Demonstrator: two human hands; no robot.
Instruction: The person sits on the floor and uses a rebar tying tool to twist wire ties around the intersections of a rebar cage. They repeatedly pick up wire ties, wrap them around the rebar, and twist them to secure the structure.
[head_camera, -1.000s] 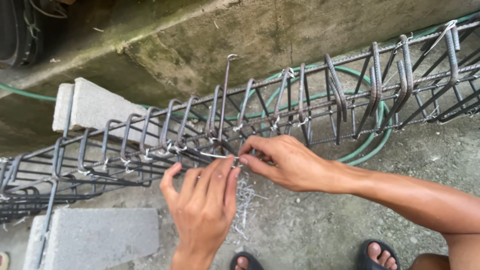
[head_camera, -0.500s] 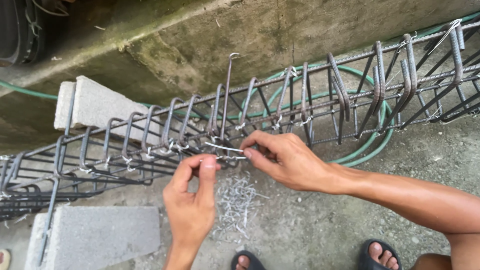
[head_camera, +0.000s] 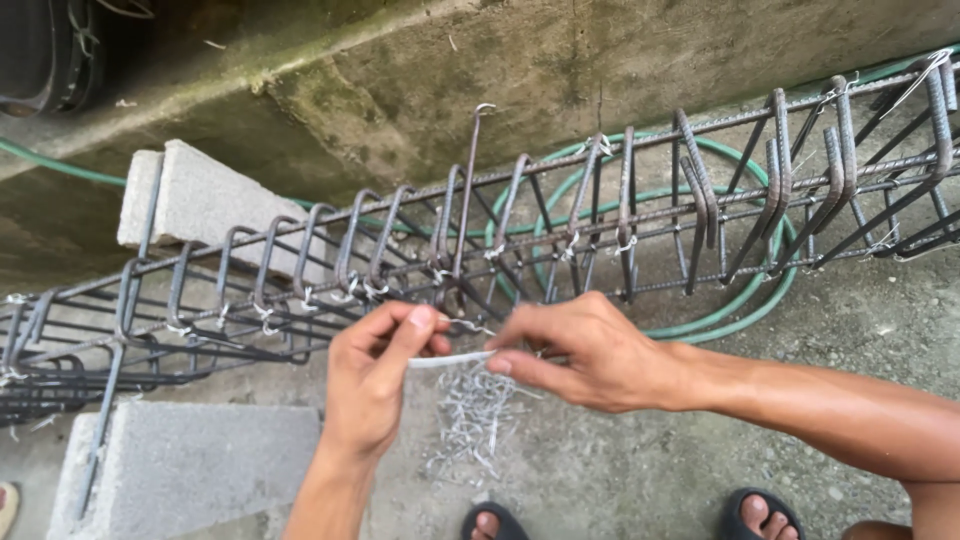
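Your left hand (head_camera: 375, 385) and right hand (head_camera: 590, 350) each pinch 1 end of a short tie wire (head_camera: 452, 358), so both grips are closed on it. The wire runs level between your fingertips, just in front of the rebar cage (head_camera: 520, 230), at about 6 o'clock from the tall stirrup (head_camera: 468, 190) that stands above its neighbours.

You look to be at the start of 1 tie: a wire is picked and straightened, and it is not yet around any bar. The next move, as I read it, calls for feeding the wire behind the crossing of stirrup and long bar straight ahead at 12 o'clock, bringing both ends forward and twisting them tight. Keep the ends even, or the twist may slip off.

More cut wires (head_camera: 470, 420) lie in a loose heap on the ground under your hands, with your sandalled feet (head_camera: 760, 515) at 6 o'clock. A green hose (head_camera: 745, 300) loops beneath the cage at 2 o'clock. The cage rests on a concrete block (head_camera: 210, 205) at 10 o'clock, and another block (head_camera: 200, 470) sits at 8 o'clock.
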